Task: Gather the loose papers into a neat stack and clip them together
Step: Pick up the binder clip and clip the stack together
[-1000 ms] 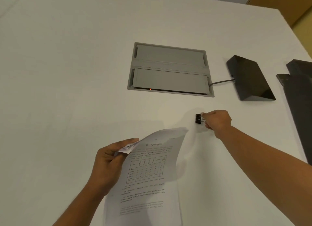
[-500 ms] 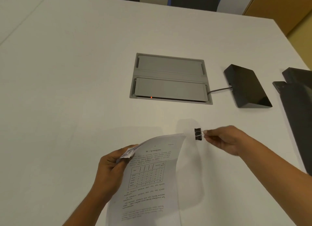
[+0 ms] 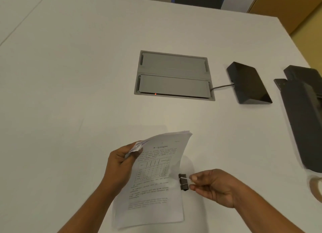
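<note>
A stack of white printed papers [image 3: 153, 185] with text and a table is held above the white table [image 3: 69, 93], bowed at the top. My left hand [image 3: 120, 166] grips its upper left edge, where some sheets are folded under the fingers. My right hand [image 3: 212, 185] pinches the wire handles of a black binder clip [image 3: 183, 182]. The clip sits right at the stack's right edge, about midway down; I cannot tell whether its jaws are over the paper.
A grey cable hatch [image 3: 174, 76] with a red light is set into the table beyond the papers. A black wedge-shaped device [image 3: 247, 83] with a cable lies to its right. A dark device [image 3: 303, 114] lies along the right edge, with a tape roll [image 3: 316, 189] below it.
My right hand has carried the binder clip from beside the papers' top right corner down and toward me, to the stack's right edge. My left hand keeps holding the papers.
</note>
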A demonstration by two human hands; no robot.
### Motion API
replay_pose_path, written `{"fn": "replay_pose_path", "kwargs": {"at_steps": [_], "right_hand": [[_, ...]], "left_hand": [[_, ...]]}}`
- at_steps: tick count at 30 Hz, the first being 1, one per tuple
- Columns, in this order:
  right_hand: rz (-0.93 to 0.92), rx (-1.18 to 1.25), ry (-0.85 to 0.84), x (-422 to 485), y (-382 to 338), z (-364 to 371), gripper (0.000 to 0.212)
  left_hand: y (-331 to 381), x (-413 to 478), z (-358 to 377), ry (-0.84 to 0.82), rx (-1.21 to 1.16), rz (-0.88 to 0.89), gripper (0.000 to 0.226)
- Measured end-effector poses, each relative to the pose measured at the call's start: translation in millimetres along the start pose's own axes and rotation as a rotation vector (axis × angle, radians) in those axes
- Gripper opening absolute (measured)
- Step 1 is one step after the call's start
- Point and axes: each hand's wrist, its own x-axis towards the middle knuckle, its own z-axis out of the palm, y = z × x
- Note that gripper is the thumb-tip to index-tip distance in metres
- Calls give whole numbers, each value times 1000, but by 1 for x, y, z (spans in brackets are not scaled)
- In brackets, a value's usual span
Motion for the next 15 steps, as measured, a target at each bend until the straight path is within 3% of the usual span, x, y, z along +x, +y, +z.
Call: {"fn": "replay_pose_path", "kwargs": {"at_steps": [6, 10, 15], "right_hand": [[-147, 82, 26, -4, 2, 19, 10], [-334, 150, -100, -13, -7, 43, 32], [-437, 19, -220, -23, -10, 81, 28]], "left_hand": [[-2, -2, 10, 74, -45, -67, 21], [2, -2, 16, 82, -105, -74, 20], [7, -8, 29, 24, -148, -83, 24]]}}
